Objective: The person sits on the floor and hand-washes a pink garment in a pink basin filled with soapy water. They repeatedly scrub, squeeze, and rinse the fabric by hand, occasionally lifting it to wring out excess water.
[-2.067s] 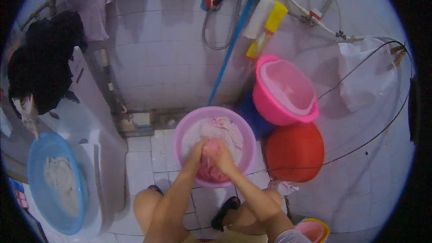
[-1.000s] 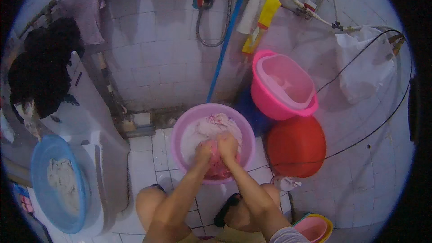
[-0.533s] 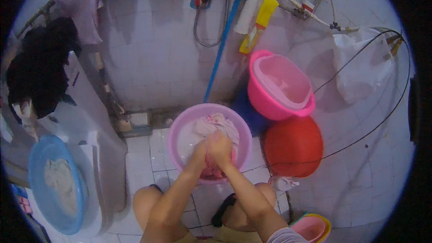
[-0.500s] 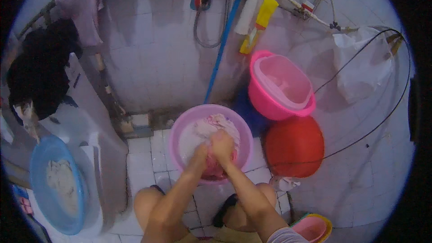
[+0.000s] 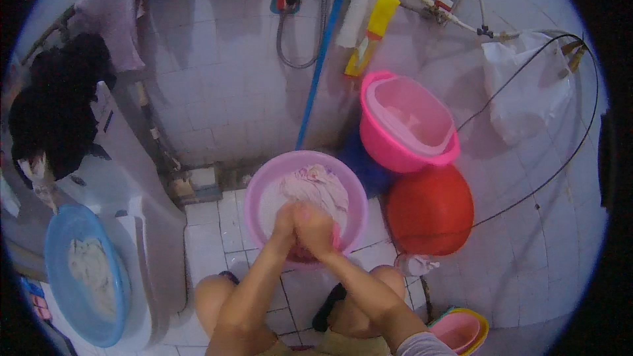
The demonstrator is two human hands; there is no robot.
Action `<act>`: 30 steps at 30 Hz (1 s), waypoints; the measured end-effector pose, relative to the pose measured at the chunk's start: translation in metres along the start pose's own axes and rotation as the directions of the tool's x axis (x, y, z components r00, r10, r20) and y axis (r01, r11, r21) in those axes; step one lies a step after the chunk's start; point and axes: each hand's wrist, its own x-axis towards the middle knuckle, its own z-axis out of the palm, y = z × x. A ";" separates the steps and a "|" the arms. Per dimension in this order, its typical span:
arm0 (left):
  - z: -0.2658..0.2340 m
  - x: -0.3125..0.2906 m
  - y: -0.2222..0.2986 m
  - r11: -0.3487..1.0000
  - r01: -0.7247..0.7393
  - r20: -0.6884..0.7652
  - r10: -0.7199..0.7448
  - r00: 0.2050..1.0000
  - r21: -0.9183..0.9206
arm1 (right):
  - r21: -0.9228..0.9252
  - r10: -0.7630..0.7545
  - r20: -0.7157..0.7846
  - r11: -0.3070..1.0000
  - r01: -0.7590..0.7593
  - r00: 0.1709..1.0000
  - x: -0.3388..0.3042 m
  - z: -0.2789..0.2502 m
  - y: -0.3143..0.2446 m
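Frame centre: left hand (image 5: 285,219) and right hand (image 5: 315,229) pressed together, both clenched on pink cloth (image 5: 316,188) inside the pink basin (image 5: 257,191). Most of the cloth lies just above the fists, bunched toward the basin's upper side. Red tub (image 5: 430,209) at right; blue basin (image 5: 62,224) lower left.

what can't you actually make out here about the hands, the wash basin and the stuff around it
- Head view: the fingers of the left hand and right hand are pressed together, so each one's grip on the pink cloth is hidden.
- The bottom of the purple basin is covered by cloth.
- The pink-and-yellow bowl is cut off by the picture's rim.
- The inside of the red basin is hidden; it lies upside down.
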 end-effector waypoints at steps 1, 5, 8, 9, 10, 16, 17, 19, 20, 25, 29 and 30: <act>0.017 -0.010 0.008 1.000 0.006 -0.022 -0.007 1.000 -0.023 | 0.023 0.108 0.017 0.994 -0.109 0.994 0.007 0.000 0.004; -0.003 -0.005 -0.005 0.989 0.150 -0.019 -0.150 0.988 -0.013 | -0.150 0.125 0.047 0.982 -0.117 0.991 0.020 0.013 0.044; 0.029 -0.029 0.033 0.987 0.125 0.063 -0.120 0.991 -0.096 | -0.045 0.331 0.110 0.944 -0.328 0.937 0.025 0.007 0.050; 0.022 -0.027 0.036 0.997 0.070 -0.032 -0.071 0.997 -0.036 | 0.059 0.452 0.163 0.883 -0.466 0.877 0.029 0.006 0.045; 0.010 -0.023 0.035 0.999 0.027 -0.120 -0.023 0.993 0.029 | 0.024 0.456 0.151 0.885 -0.464 0.877 0.028 0.010 0.050; -0.029 -0.004 0.006 0.423 -0.160 -0.174 0.647 0.742 0.892 | 0.033 0.206 0.341 0.972 -0.231 0.917 0.002 0.038 0.088; -0.036 -0.001 -0.003 0.275 -0.151 -0.087 0.692 0.716 0.950 | -0.017 0.158 0.380 0.986 -0.164 0.911 -0.001 0.042 0.089; -0.043 0.000 -0.012 0.211 -0.064 -0.093 0.656 0.749 0.975 | -0.108 0.120 0.429 0.991 -0.081 0.895 -0.001 0.048 0.079; -0.047 0.002 -0.017 0.178 -0.022 -0.098 0.637 0.764 0.984 | -0.156 0.127 0.431 0.986 -0.064 0.893 -0.003 0.049 0.073; -0.020 0.001 -0.007 0.375 0.120 -0.291 0.440 0.849 0.919 | -0.350 0.201 0.505 0.937 -0.014 0.839 -0.005 0.062 0.077; -0.031 0.006 -0.019 0.100 0.183 -0.208 0.393 0.896 0.978 | -0.408 0.256 0.622 0.912 0.028 0.740 0.002 0.074 0.088; -0.035 0.007 -0.021 0.050 0.185 -0.190 0.381 0.905 0.981 | -0.416 0.267 0.628 0.909 0.025 0.731 0.003 0.078 0.089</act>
